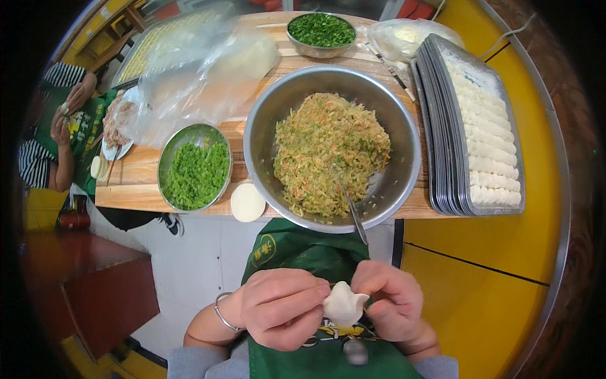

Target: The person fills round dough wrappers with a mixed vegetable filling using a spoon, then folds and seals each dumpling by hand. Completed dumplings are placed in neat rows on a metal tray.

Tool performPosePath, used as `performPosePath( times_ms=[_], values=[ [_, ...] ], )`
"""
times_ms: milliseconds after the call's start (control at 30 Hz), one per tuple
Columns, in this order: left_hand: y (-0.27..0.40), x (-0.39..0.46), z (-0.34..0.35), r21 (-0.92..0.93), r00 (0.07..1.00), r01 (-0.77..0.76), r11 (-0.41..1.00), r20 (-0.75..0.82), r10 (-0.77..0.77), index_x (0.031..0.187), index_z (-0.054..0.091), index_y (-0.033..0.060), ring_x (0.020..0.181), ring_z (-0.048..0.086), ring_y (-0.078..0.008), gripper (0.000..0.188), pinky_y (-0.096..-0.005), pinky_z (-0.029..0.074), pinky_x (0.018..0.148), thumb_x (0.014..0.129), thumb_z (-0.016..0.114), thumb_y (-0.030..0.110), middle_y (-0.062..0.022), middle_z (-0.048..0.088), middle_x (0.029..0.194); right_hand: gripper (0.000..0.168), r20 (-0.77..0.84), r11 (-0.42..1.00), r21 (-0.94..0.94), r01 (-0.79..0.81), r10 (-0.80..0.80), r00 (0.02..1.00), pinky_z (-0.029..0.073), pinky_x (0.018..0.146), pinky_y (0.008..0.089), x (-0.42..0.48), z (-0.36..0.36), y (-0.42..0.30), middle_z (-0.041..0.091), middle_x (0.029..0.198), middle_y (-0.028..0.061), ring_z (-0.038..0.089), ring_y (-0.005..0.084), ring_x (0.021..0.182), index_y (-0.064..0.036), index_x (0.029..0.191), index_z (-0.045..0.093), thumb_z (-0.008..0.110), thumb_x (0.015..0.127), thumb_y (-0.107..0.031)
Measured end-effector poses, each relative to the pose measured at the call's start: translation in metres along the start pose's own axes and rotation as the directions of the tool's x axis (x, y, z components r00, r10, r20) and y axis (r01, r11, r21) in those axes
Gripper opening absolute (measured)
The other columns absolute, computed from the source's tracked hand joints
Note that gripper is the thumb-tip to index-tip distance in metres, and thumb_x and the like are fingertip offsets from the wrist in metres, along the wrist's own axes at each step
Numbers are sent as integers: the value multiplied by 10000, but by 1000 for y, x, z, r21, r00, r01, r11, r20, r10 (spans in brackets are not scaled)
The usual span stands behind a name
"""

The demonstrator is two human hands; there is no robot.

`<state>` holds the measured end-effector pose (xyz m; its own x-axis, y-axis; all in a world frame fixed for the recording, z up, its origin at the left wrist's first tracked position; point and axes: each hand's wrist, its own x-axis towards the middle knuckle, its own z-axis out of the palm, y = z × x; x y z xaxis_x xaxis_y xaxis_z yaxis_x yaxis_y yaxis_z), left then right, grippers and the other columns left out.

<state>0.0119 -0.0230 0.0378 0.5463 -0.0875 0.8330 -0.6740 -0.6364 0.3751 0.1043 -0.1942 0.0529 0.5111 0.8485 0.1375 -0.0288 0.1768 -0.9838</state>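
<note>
A partly folded dough dumpling (343,305) is held between both hands above the green apron. My left hand (285,305) pinches its left edge, and my right hand (392,301) has finger and thumb at its right edge. Beyond them, a large steel bowl (258,142) holds a chopped, cooked-looking filling (331,151), with a metal spoon (355,213) leaning in it, handle over the near rim. Round dough wrappers (248,202) lie beside the bowl at the table's front edge. A smaller steel bowl of chopped greens (196,173) stands to the left.
Stacked metal trays (438,128) stand at right, rows of dumplings (490,142) on top. Another greens bowl (322,31), a bagged white mass (412,38) and a marked stick (390,71) lie farther back. Clear plastic (194,80) covers the back left. A co-worker (66,123) handles dough at far left.
</note>
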Motion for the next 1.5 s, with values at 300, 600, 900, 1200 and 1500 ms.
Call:
performPosePath(
  times_ms=[300, 600, 900, 1200, 1500],
  values=[
    [11, -1, 0, 296, 981, 192, 936, -89, -173, 724, 521, 41, 543, 548, -226, 120, -273, 435, 489, 705, 639, 25, -118, 575, 706, 86, -139, 926, -338, 171, -228, 964, 376, 557, 326, -1, 29, 0, 443, 715, 123, 455, 264, 628, 16, 779, 490, 514, 833, -47],
    [9, -7, -5, -414, 814, 536, 736, 19, -581, 842, 454, 44, 756, 477, -184, 129, -298, 415, 712, 777, 558, 7, -80, 473, 838, 187, -254, 788, -414, 456, -581, 773, 435, 563, 265, -2, 37, -2, 539, 838, 80, 542, 148, 685, -44, 1003, 566, 550, 857, -161],
    [-14, -26, -22, -658, 705, 502, 562, -65, -706, 852, 428, 32, 678, 469, -165, 67, -278, 416, 600, 833, 481, -4, -87, 476, 769, 87, -326, 860, -372, 349, -473, 818, 439, 538, 272, 39, 64, 13, 594, 747, 89, 576, 180, 630, -4, 787, 629, 625, 790, -91],
    [-47, -51, -65, -433, 742, 462, 774, -290, -605, 796, 492, 3, 628, 475, -168, 63, -285, 417, 592, 809, 539, -37, -95, 521, 715, 49, -242, 910, -311, 274, -354, 903, 435, 585, 282, 92, 94, 27, 583, 742, 96, 575, 203, 686, 5, 780, 614, 628, 773, -42],
    [-53, -50, -88, -492, 707, 489, 720, -261, -658, 831, 514, 15, 632, 506, -197, 83, -310, 432, 596, 793, 588, 9, -104, 545, 727, 31, -167, 926, -290, 243, -299, 939, 412, 532, 281, 123, 112, 28, 582, 711, 116, 541, 205, 605, 15, 786, 609, 613, 756, 16]
  ],
)
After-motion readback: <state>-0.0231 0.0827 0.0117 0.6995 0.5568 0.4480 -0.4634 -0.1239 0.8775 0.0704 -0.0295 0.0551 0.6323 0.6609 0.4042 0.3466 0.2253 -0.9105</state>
